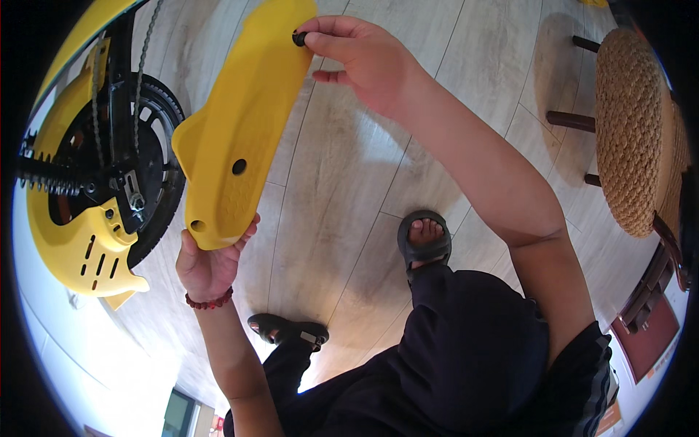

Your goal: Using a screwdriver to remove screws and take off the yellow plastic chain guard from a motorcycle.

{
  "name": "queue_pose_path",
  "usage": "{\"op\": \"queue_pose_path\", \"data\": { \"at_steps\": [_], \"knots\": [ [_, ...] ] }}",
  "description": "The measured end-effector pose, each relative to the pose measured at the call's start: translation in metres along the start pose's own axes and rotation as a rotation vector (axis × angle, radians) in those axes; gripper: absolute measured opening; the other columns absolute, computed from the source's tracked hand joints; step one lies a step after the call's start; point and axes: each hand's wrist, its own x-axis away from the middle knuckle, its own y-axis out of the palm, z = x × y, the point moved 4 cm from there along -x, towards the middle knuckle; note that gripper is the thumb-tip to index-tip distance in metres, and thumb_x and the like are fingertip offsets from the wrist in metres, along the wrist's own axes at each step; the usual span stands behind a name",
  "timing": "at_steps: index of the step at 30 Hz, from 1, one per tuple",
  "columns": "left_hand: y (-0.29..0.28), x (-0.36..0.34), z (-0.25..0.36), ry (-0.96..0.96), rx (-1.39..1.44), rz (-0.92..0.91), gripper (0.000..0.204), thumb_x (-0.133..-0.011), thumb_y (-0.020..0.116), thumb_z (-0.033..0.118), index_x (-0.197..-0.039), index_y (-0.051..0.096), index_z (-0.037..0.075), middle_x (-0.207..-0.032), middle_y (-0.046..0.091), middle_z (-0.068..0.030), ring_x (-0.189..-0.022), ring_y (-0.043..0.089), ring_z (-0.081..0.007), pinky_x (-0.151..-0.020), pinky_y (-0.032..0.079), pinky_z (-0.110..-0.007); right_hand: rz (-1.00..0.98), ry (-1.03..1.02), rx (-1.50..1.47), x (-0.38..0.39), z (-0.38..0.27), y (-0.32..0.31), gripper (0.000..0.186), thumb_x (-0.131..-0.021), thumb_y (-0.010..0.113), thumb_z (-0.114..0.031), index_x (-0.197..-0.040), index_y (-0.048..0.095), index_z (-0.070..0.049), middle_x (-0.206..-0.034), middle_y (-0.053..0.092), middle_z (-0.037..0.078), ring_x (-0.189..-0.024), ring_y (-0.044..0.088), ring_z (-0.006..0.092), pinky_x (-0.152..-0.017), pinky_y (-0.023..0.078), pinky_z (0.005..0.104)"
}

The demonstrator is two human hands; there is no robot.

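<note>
A long yellow plastic chain cover (237, 124) with round holes is held up in front of me, slanting from upper right to lower left. My left hand (211, 266) grips its lower end, thumb on the near face and fingers behind. At the cover's upper right edge, my right hand (360, 58) pinches a small black knob-like fastener (299, 38) between thumb and fingers, right against the cover. Whether the fastener sits in a hole there cannot be made out. Left of the cover stands a wheel (156, 153) with an exposed chain (137, 87) and yellow bodywork.
A black coil spring (51, 175) and a slotted yellow guard (95, 251) belong to the wheeled machine at left. A woven round stool (630, 131) with dark legs lies on its side at right. My sandalled feet (424, 237) rest on the wood-look floor (349, 218).
</note>
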Motion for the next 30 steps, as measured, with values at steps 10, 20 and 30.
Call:
{"op": "queue_pose_path", "data": {
  "at_steps": [10, 20, 30],
  "knots": [
    [0.005, -0.005, 0.000, -0.009, -0.076, 0.012, 0.063, -0.090, 0.049, 0.042, -0.134, 0.035, -0.002, -0.132, 0.041, -0.0253, -0.118, 0.044, -0.0423, -0.099, 0.038, -0.046, -0.117, 0.085, -0.354, -0.003, 0.003, 0.007, 0.024, -0.089, 0.053, -0.015, -0.111, 0.052, -0.004, -0.106, 0.056, 0.007, -0.099, 0.053, 0.0214, -0.083, 0.047, 0.0434],
    [0.014, -0.008, -0.007, 0.033, -0.061, -0.007, 0.064, -0.090, 0.049, 0.042, -0.132, 0.037, -0.004, -0.129, 0.043, -0.0255, -0.115, 0.047, -0.0420, -0.099, 0.039, -0.046, 0.016, 0.052, -0.300, 0.002, -0.003, 0.016, 0.017, -0.089, 0.054, -0.016, -0.105, 0.048, -0.011, -0.101, 0.054, 0.003, -0.096, 0.052, 0.0174, -0.087, 0.045, 0.0434],
    [0.017, -0.009, -0.009, 0.042, -0.086, -0.015, 0.065, -0.090, 0.050, 0.043, -0.133, 0.036, -0.003, -0.129, 0.043, -0.0255, -0.116, 0.047, -0.0415, -0.099, 0.039, -0.046, -0.001, 0.030, -0.227, 0.007, -0.016, 0.017, 0.017, -0.096, 0.044, -0.020, -0.110, 0.046, -0.011, -0.097, 0.048, 0.001, -0.088, 0.048, 0.0110, -0.082, 0.042, 0.0317]
  ]
}}
